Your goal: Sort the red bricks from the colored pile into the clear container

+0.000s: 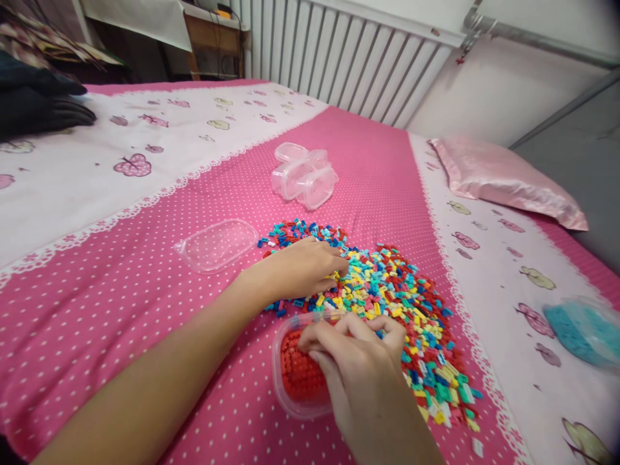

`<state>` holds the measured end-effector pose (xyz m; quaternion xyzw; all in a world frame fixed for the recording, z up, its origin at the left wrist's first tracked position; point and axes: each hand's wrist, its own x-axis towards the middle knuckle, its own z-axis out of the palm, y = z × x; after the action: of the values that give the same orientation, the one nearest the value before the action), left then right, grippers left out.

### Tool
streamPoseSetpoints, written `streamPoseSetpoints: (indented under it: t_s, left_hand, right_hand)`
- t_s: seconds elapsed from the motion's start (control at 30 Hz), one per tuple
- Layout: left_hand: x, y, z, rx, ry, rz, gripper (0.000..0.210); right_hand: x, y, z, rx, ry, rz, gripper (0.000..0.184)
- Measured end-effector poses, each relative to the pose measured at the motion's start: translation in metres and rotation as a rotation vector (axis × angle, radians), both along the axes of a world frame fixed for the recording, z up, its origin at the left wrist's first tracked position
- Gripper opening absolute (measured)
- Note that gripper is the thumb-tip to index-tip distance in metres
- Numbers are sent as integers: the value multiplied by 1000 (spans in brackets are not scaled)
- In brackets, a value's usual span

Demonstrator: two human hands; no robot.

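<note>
A wide heap of small toy building bricks (372,278) in red, yellow, blue, green and white is spread on the bed. My left hand (310,266) reaches into its left part, fingers bent down among the bricks and thumb drawn in; what they pinch is hidden. Just in front of the heap, a clear plastic container (279,381) holds many red bricks (300,368). Over its right side is my right hand (363,368), thumb and forefinger closed together above the red bricks. Anything between those fingertips is too small to make out.
An oval clear lid (217,245) lies left of the heap. Several clear tubs (305,177) are clustered behind it. At the right sit a container of teal material (584,330) and a pink pillow (508,181). A white radiator (339,61) stands beyond the bed; dark gloves (43,103) lie far left.
</note>
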<state>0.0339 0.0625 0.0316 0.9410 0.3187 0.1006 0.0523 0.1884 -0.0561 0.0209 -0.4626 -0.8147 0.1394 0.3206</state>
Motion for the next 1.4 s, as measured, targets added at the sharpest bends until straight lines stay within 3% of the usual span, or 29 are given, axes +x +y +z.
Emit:
streamPoseSetpoints:
  t_s: [0.2,0.37,0.6,0.87,1.1,1.4]
  left_hand:
    - [0,0,1,-20,20,5,7]
    - [0,0,1,-23,16,10,8]
    - [-1,1,-1,-9,-19,-5,7]
    - [1,0,2,-21,59,17,8]
    - [1,0,3,-31,52,20,10]
    - [1,0,3,-21,55,22,12]
  right_hand:
    - [-4,-2,-3,28,57,-29,34]
    - [3,-1,6,-66,18,-28,36]
    - [-3,0,-7,22,44,-34,33]
    - [14,6,8,-43,24,-20,32]
    - [4,3,-8,-8,34,-53,32]
    - [8,6,-5,-34,56,-31,30]
